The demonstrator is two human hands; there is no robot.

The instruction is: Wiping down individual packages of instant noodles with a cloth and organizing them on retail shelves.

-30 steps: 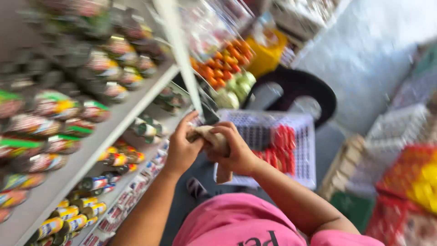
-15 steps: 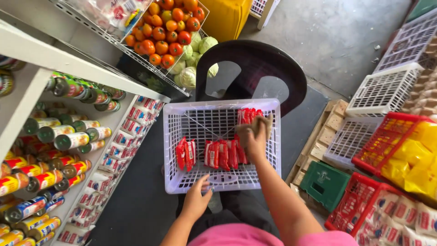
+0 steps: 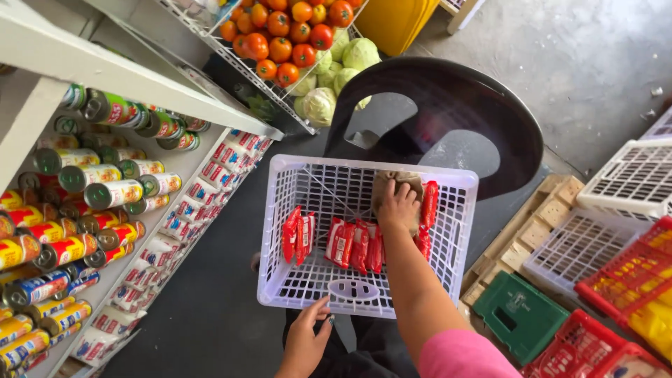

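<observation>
Since half a second ago the right hand (image 3: 399,208) has pushed its brown cloth (image 3: 392,183) against the far wall of the white basket (image 3: 364,297), above the row of red packets (image 3: 353,243) running left-right; left hand (image 3: 306,341), fingers loosely curled, steadies the near rim.

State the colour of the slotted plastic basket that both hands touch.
White slotted plastic basket, clearest in the head view.

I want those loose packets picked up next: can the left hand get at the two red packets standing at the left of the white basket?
Probably yes. The left hand rests at the basket's open-topped near rim, and nothing covers the two red packets. The right hand presses a brown cloth at the far wall, out of the way.
</observation>
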